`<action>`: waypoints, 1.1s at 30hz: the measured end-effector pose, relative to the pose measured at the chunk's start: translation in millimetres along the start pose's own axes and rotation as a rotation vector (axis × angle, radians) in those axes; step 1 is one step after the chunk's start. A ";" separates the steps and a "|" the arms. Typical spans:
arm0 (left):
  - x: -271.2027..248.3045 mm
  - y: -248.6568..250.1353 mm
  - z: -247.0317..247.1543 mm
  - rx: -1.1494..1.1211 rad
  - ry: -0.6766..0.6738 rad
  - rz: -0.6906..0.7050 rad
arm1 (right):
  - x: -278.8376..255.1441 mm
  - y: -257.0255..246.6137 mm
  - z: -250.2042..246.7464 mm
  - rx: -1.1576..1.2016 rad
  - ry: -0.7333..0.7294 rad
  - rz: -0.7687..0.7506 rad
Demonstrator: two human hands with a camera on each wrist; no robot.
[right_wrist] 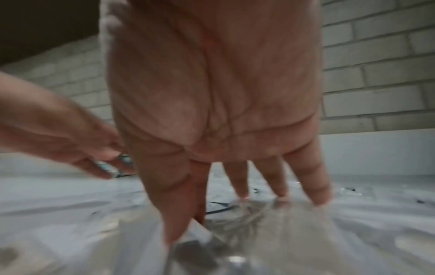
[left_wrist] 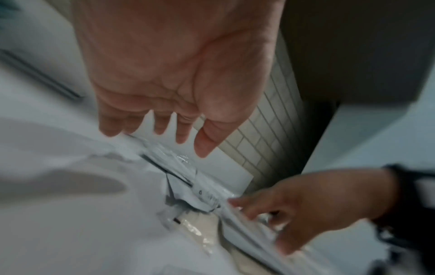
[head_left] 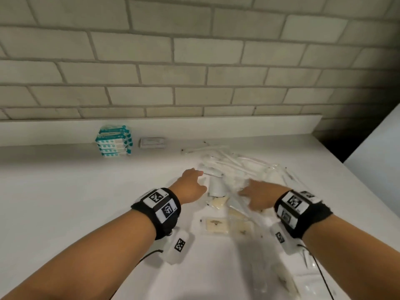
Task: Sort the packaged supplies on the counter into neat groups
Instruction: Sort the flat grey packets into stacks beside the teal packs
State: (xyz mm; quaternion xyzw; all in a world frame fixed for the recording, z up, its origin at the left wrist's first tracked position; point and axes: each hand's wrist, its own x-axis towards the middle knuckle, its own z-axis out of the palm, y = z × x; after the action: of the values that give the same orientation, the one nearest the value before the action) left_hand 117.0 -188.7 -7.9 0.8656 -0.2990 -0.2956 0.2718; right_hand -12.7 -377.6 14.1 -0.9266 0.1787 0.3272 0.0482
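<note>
A loose pile of clear-wrapped white supplies (head_left: 236, 167) lies on the white counter (head_left: 65, 191), with flat beige packets (head_left: 216, 226) at its near side. My left hand (head_left: 198, 179) hovers at the pile's left edge, palm down, fingers straight and holding nothing; the left wrist view shows my left hand (left_wrist: 169, 134) spread above the wrappers. My right hand (head_left: 251, 191) rests with straight fingers on a clear plastic packet (right_wrist: 270, 219). A white rolled packet (head_left: 216, 187) lies between my hands. The wrist views are blurred.
A stack of teal-and-white packets (head_left: 113, 140) stands at the back against the ledge, with a small white box (head_left: 152, 142) to its right. A brick wall (head_left: 194, 61) rises behind. The counter's right edge (head_left: 337, 161) drops into a dark gap.
</note>
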 end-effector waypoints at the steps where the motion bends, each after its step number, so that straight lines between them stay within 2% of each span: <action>1: 5.0 8.5 3.3 0.107 -0.011 0.038 | -2.4 -1.7 6.5 0.009 -0.005 -0.082; 3: 17.5 20.4 6.4 0.284 -0.039 0.063 | -5.1 -0.2 15.1 0.049 -0.014 -0.215; 5: 27.7 25.3 8.0 0.431 -0.074 0.031 | -6.2 12.5 20.9 0.044 -0.027 -0.264; 8: 28.5 21.6 11.3 0.505 -0.097 -0.086 | -4.9 42.0 25.8 0.017 0.040 -0.205; 12: 12.6 14.3 10.9 0.698 0.030 -0.092 | -1.9 73.4 13.2 0.053 0.169 -0.065; 15: 5.0 15.9 7.2 0.836 0.070 -0.190 | 5.4 68.6 1.7 0.084 0.311 -0.079; 17: 7.2 19.9 5.2 0.812 0.097 -0.179 | 13.5 55.6 -1.8 0.075 0.359 -0.147; 18: 10.6 21.7 4.5 0.757 0.115 -0.138 | 17.6 48.3 -1.1 0.079 0.335 -0.196; 21: 27.2 26.5 7.0 0.554 0.061 -0.005 | 24.5 29.5 5.2 0.049 0.113 -0.363; 23: 38.9 30.5 13.7 0.571 -0.018 0.052 | 24.9 23.6 8.9 0.029 0.025 -0.460; 26: 52.3 26.5 23.5 0.643 -0.066 0.020 | 23.5 26.2 7.3 0.121 -0.046 -0.515; 28: 52.8 21.0 26.0 0.637 -0.031 0.011 | 24.1 31.3 1.3 0.210 0.025 -0.483; 31: 46.6 10.6 20.1 0.594 0.101 0.061 | 38.4 39.3 -10.1 0.202 0.263 -0.430; 33: 42.3 1.1 11.6 0.556 0.126 0.014 | 51.7 44.0 -13.7 0.131 0.238 -0.374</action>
State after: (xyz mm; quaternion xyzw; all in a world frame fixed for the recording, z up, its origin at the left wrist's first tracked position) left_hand 136.1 -221.5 -29.8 0.9216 -0.3569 -0.1459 0.0440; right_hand 16.8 -436.9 -6.2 -0.9705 0.0293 0.1889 0.1467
